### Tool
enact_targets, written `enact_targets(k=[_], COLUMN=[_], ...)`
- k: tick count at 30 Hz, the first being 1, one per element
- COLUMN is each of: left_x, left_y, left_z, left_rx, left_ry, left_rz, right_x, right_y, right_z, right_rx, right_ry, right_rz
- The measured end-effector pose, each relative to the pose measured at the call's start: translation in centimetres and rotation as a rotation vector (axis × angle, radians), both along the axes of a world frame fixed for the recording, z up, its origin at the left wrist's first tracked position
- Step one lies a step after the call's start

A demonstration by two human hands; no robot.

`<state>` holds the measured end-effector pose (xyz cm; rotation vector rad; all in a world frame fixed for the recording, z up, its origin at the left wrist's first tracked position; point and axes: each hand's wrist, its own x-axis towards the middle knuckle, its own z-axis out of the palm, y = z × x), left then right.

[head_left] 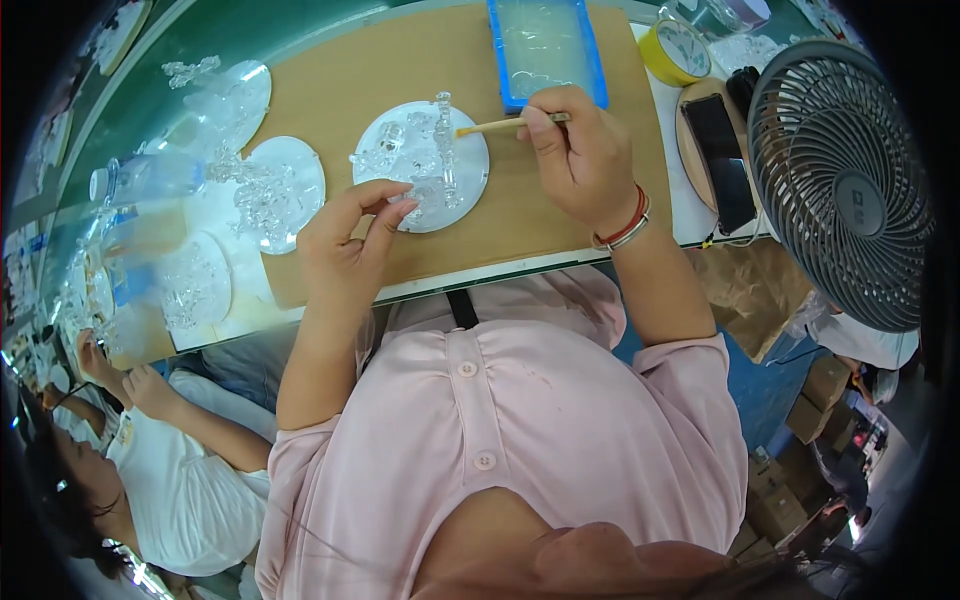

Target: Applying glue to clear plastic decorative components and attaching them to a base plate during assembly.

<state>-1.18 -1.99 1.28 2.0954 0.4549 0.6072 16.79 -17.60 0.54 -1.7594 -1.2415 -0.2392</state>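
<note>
My right hand (585,150) grips a thin brush (492,126) with a pale wooden handle and a yellowish tip. The brush points left, its tip beside a long, knobbly clear plastic piece (446,150) over a round white plate (474,172). At the plate's near edge, my left hand (350,235) pinches a small clear plastic piece (428,196) between thumb and forefinger. Its outline is hard to make out against the white. More clear plastic pieces (380,150) lie on the plate's left side.
A blue-rimmed tray (502,60) stands behind the plate on brown board (320,95). Yellow tape (660,55), a phone (722,165) and a grey fan (850,190) are right. Left are a clear bottle (150,180) and white plates (305,175) of clear pieces; a co-worker (180,470) sits there.
</note>
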Motion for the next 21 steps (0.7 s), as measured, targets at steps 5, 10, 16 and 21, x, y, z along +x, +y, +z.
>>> enact_targets(k=[5,10,16,21], left_x=[-0.1,0.2,-0.1,0.4], left_y=[0.0,0.0,-0.1,-0.4], left_z=[0.2,0.1,0.5,0.0], left_rx=[-0.006,0.001,-0.048,-0.064], left_ry=[0.028,0.031,0.078,0.004], left_rz=[0.008,-0.015,-0.015,-0.023], right_x=[-0.4,0.1,0.0,-1.1], right_y=[-1.8,-0.6,-1.7,-2.6], right_z=[0.7,0.8,1.0,1.1], right_rx=[-0.048,0.016,-0.096,-0.059], right_ry=[-0.017,-0.007,-0.054,0.074], right_rz=[0.065,0.01,0.008,0.041])
